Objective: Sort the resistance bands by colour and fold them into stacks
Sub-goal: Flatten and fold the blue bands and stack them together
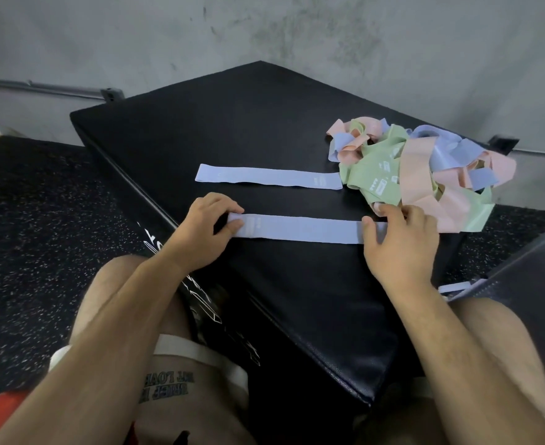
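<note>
Status: near blue band [300, 231] is flat and stretched left-to-right on the black padded box [232, 123], close to its front-left edge. Left hand [210, 220] grips the band's left end, fingers curled over the top, thumb against the near edge. Right hand [393, 239] holds the right end, thumb pressed on top of the band, fingers curled over its far edge; the tip of the band shows between thumb and fingers. Both ends sit on or just above the pad, can't tell which. Far blue band [268, 177] lies flat and roughly parallel behind it, apart from it, no hand on it; its right end reaches the mixed pile [425, 168]. Pile is a pink, green and blue tangle on the box's right corner, spilling over the edge, and the right hand's fingertips are just beside its lower edge. Speckled rubber floor [39, 220] on the left, concrete wall [296, 33] behind
</note>
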